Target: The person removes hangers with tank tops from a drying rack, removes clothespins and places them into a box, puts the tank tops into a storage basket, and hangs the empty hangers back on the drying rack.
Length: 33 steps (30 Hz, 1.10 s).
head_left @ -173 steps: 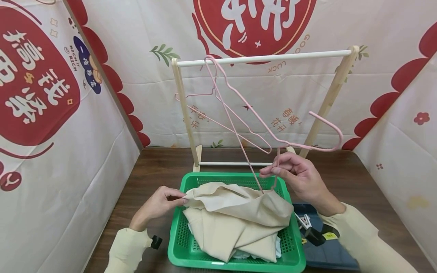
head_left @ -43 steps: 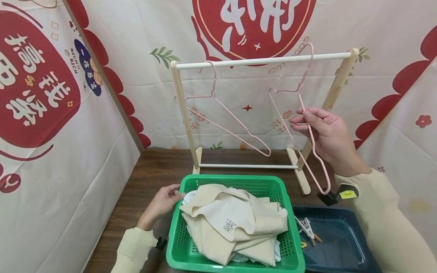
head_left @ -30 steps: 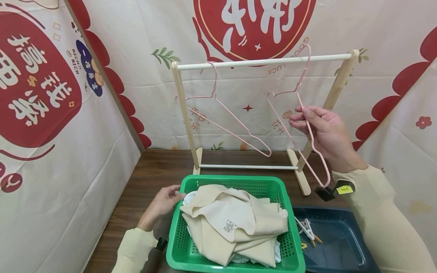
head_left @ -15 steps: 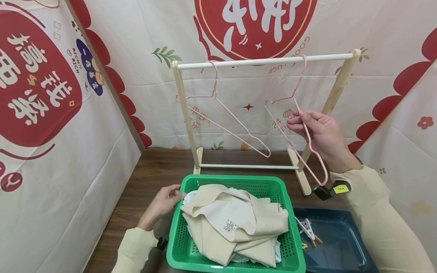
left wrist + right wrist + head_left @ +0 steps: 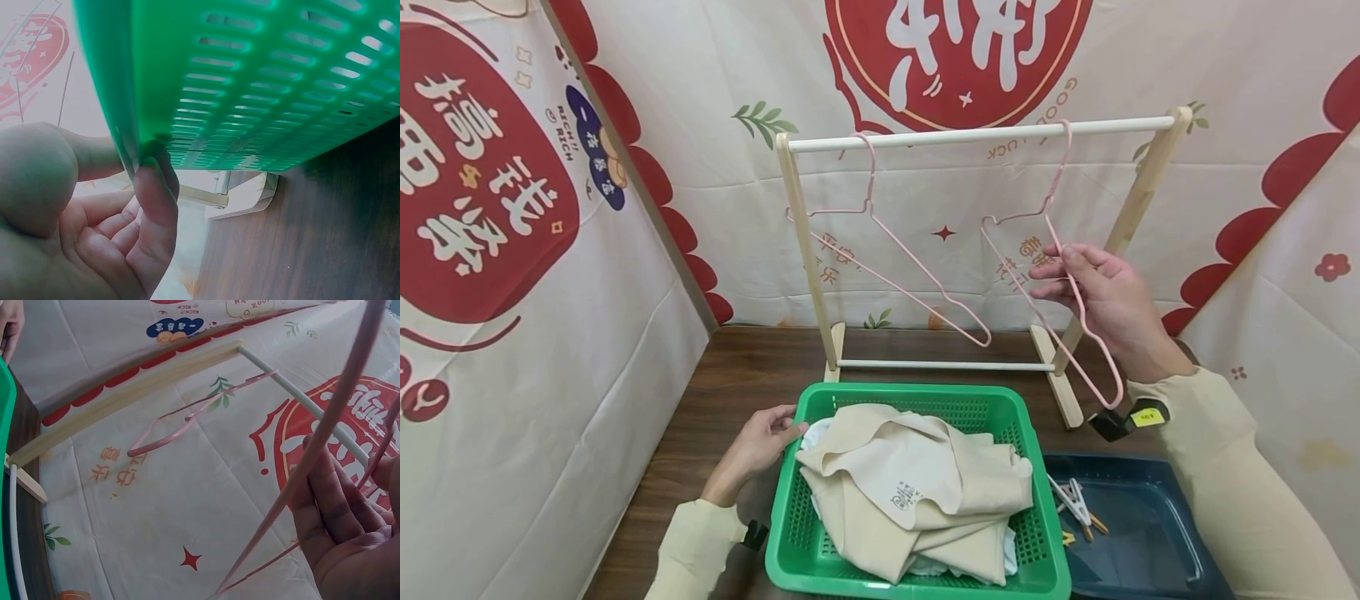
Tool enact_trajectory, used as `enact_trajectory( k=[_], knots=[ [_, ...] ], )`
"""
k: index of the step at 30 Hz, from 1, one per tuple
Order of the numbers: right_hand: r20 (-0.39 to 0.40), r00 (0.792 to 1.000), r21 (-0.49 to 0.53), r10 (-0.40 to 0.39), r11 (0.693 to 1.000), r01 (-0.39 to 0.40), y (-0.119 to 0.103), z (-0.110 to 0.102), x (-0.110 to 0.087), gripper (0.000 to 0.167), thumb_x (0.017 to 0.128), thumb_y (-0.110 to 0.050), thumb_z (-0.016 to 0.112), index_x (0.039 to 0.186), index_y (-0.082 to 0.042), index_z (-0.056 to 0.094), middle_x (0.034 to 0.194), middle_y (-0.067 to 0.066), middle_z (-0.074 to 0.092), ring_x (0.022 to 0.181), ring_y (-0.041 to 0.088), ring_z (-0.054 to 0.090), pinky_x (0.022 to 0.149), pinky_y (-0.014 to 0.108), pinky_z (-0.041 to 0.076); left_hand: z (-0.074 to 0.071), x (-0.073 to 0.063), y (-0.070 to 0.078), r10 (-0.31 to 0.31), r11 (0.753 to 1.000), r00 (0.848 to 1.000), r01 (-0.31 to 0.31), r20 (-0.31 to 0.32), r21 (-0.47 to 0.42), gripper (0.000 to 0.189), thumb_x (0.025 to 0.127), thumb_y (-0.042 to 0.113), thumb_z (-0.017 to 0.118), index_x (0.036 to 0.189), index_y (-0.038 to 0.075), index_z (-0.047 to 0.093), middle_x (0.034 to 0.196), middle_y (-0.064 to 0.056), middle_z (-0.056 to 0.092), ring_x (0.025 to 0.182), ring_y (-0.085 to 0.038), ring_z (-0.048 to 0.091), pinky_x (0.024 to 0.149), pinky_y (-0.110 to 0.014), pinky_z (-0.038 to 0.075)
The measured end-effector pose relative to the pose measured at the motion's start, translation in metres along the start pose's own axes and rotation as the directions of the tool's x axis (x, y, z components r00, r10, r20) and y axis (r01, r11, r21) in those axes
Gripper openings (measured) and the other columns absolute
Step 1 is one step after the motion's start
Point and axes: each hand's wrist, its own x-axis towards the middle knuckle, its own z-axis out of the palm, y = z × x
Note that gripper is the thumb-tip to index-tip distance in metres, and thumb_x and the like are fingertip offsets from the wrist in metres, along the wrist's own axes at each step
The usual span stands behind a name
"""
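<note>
My right hand (image 5: pixel 1108 300) pinches the side of a pink clothes hanger (image 5: pixel 1087 321) between thumb and fingers. The hook of that hanger sits at the white rail of the small clothes rack (image 5: pixel 977 136), near its right end. A second pink hanger (image 5: pixel 925 260) hangs from the left part of the rail. My left hand (image 5: pixel 756 450) grips the left rim of the green basket (image 5: pixel 917 389), thumb on one side and fingers on the other in the left wrist view. Folded beige clothing (image 5: pixel 865 525) fills the basket, a printed label showing inside the top piece.
A dark blue tray (image 5: pixel 1142 500) lies right of the basket, partly under my right forearm, with a few clothes pegs (image 5: pixel 1078 504) in it. The rack's wooden feet (image 5: pixel 1057 379) stand behind the basket on the brown table (image 5: pixel 737 358). Printed cloth walls (image 5: pixel 700 167) enclose the back and sides.
The right hand has carried the hanger from above the beige clothing to the rail, then lowered it so the hook rests at the rail. The left hand has left the clothing for the basket rim.
</note>
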Motion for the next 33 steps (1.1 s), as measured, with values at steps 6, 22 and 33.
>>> enact_trajectory(
  k=[6,22,33],
  knots=[
    [-0.001,1.000,-0.054,0.011,0.998,-0.011,-0.001,-0.003,-0.003,0.036,0.097,-0.026,0.061,0.123,-0.001,0.060,0.102,0.007,0.074,0.082,0.018,0.074,0.084,0.027,0.055,-0.001,0.000,0.000,-0.004,1.000,1.000,0.004,0.006,0.004,0.042,0.096,0.016,0.066,0.134,0.001,0.058,0.093,-0.003,0.069,0.092,-0.018,0.067,0.079,-0.038,0.055],
    [0.014,1.000,-0.137,0.004,0.991,-0.002,-0.001,-0.009,-0.013,0.036,0.098,-0.027,0.060,0.119,0.002,0.061,0.106,0.009,0.072,0.086,0.018,0.073,0.086,0.025,0.054,-0.004,0.000,0.000,0.008,1.000,1.000,-0.008,0.016,0.024,0.043,0.096,0.019,0.066,0.134,0.001,0.058,0.089,-0.002,0.066,0.090,-0.017,0.065,0.074,-0.034,0.053],
    [0.002,1.000,-0.250,-0.028,0.968,0.027,-0.001,-0.019,-0.019,0.030,0.100,-0.024,0.059,0.118,-0.001,0.064,0.107,0.006,0.073,0.089,0.016,0.072,0.081,0.024,0.056,-0.014,-0.001,0.004,0.020,0.999,0.998,-0.023,0.056,0.044,0.042,0.099,0.024,0.062,0.135,0.004,0.058,0.097,-0.004,0.069,0.086,-0.016,0.065,0.071,-0.034,0.054]
  ],
)
